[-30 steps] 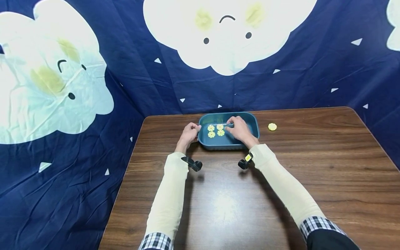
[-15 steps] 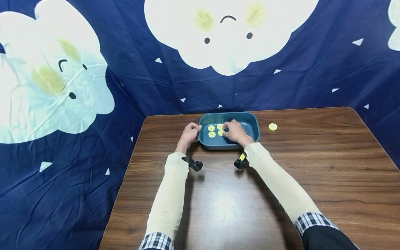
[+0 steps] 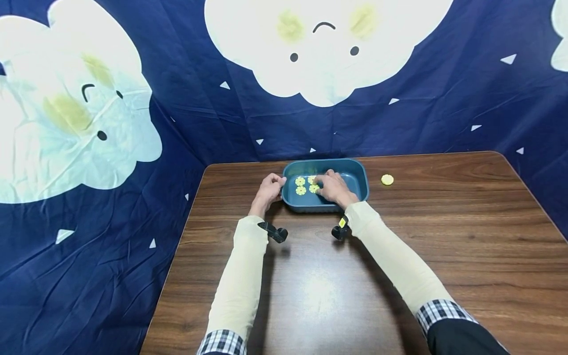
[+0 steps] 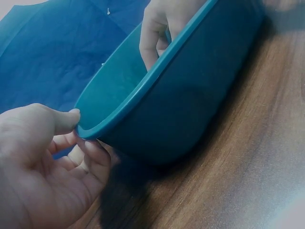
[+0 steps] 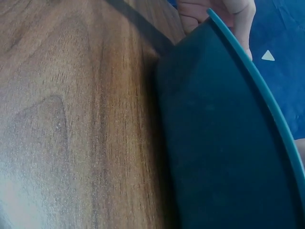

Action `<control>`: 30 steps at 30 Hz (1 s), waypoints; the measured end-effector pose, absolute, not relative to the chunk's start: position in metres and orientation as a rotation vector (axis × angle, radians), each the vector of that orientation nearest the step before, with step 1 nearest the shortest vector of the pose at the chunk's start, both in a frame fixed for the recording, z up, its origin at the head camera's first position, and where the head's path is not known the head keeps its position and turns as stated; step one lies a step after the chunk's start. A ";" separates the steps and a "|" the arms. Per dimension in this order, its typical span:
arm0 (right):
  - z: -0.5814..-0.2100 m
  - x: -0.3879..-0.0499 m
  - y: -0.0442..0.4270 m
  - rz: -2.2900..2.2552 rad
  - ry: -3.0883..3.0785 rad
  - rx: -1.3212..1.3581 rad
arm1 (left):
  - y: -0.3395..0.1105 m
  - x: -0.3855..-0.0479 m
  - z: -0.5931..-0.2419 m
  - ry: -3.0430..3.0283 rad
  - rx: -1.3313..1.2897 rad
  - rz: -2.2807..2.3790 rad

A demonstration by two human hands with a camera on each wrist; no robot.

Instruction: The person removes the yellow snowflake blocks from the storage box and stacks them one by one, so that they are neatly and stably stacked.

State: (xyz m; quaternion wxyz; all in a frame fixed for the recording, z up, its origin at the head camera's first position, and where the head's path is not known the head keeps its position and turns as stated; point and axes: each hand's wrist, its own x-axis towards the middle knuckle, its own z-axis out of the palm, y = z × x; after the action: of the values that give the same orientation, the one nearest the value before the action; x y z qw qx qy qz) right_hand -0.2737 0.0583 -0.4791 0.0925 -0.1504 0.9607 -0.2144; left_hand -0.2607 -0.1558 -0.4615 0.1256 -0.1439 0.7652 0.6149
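Note:
A teal rectangular tub (image 3: 306, 209) stands near the table's far edge. Its left-end rim is pinched by my left hand (image 3: 270, 188), thumb on top and curled fingers below, as the left wrist view of that hand (image 4: 52, 162) shows. Inside on the left lie several small yellow flower-shaped pieces (image 3: 301, 190), set in two rows. My right hand (image 3: 335, 188) reaches down into the tub over the right-hand pieces, partly covering them. Its fingertips are at those pieces; the tub wall (image 5: 219, 129) hides them in the right wrist view, so I cannot tell whether they pinch one.
To the right of the tub, another yellow scalloped disc (image 3: 387, 180) lies on the brown wooden table (image 3: 443, 222). A dark blue cloth (image 3: 284, 128) printed with white clouds hangs directly behind the table and along its left side.
Inside the tub, my right hand has moved left, from the middle onto the right-hand flower pieces, and has barely shifted in the last half second. My left hand stays on the rim.

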 end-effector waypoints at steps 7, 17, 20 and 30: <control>-0.479 -0.274 0.057 -0.613 2.853 -0.419 | -0.156 -0.260 -0.461 2.218 -0.426 1.792; -0.480 -0.274 0.056 -0.603 2.858 -0.406 | -0.155 -0.260 -0.462 2.221 -0.423 1.796; -0.480 -0.274 0.056 -0.602 2.856 -0.401 | -0.155 -0.260 -0.461 2.223 -0.417 1.791; -0.479 -0.274 0.056 -0.621 2.844 -0.416 | -0.155 -0.259 -0.461 2.227 -0.425 1.788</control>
State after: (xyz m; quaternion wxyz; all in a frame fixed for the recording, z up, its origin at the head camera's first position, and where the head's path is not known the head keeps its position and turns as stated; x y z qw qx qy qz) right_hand -0.2739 0.0557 -0.4792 0.1003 -0.1409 0.9622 -0.2103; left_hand -0.2595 -0.1549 -0.4611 0.1268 -0.1460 0.7650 0.6143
